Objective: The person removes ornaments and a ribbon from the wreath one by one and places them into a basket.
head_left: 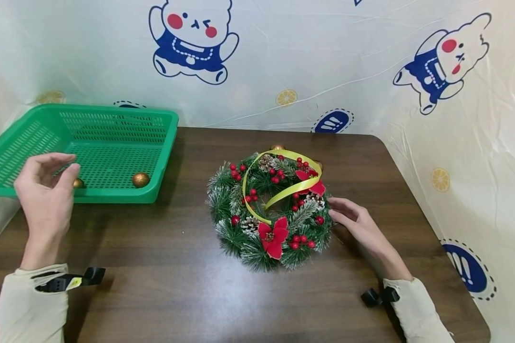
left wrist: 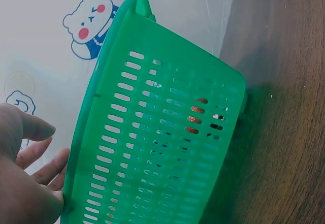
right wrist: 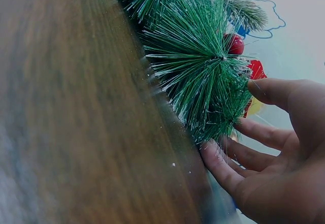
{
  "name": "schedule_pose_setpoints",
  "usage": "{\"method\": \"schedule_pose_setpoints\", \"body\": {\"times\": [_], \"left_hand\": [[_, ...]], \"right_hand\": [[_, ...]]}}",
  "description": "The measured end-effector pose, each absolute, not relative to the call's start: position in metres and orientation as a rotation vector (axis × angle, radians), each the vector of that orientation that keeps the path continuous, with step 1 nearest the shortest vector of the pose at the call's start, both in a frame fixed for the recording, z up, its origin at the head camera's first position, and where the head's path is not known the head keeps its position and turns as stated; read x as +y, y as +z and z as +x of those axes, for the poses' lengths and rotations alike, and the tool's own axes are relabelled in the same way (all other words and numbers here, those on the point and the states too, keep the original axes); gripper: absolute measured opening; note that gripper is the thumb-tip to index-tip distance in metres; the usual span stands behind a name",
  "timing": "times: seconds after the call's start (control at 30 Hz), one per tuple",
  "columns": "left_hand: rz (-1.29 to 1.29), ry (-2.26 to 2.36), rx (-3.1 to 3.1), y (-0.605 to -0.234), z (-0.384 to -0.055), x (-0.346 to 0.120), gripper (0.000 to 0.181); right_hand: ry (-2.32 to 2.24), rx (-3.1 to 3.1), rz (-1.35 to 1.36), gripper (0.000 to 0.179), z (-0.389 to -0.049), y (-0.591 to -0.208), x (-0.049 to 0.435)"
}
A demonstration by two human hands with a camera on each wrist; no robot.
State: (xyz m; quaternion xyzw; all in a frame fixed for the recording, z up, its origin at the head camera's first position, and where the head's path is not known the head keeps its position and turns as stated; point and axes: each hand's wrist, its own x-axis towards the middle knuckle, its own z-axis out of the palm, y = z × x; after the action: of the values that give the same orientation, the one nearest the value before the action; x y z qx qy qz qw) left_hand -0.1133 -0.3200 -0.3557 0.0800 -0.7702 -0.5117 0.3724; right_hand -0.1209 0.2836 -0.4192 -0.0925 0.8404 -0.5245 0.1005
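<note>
L hand (head_left: 47, 186) is over the nr rim of the green basket (head_left: 111, 196), thumb & fingers loosely bent w/ a gap btwn, nothing in it afaics. R hand (head_left: 360, 224) is half open, fingertips & thumb lightly touching the outer needles of the wreath (head_left: 301, 218), no firm hold. Wreath lies flat on the bench (head_left: 189, 295), R of the basket; yellow ribbon (head_left: 286, 153) loops loose over it. Two gold balls in the basket: one nr its R corner (head_left: 140, 179), one part hidden by L hand (head_left: 78, 183). Another gold ball (head_left: 277, 147) shows at the wreath's far edge; can't tell if it's attached

Risks, imo: round balls could roll off if nudged; L wrist could catch the rim & tip the basket; ribbon could snag fingers; w/ such a light touch, wreath could slide if pushed
</note>
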Motion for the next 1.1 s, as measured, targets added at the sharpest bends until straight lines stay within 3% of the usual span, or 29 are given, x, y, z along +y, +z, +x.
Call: {"method": "schedule_pose_setpoints", "body": {"times": [1.1], "left_hand": [[0.220,-1.301,-1.996,-0.3510,-0.1124,-0.3113,0.025]], "right_hand": [[-1.531,2.494,-0.282,0.047,-0.1225,-0.4196,0.2844]]}}
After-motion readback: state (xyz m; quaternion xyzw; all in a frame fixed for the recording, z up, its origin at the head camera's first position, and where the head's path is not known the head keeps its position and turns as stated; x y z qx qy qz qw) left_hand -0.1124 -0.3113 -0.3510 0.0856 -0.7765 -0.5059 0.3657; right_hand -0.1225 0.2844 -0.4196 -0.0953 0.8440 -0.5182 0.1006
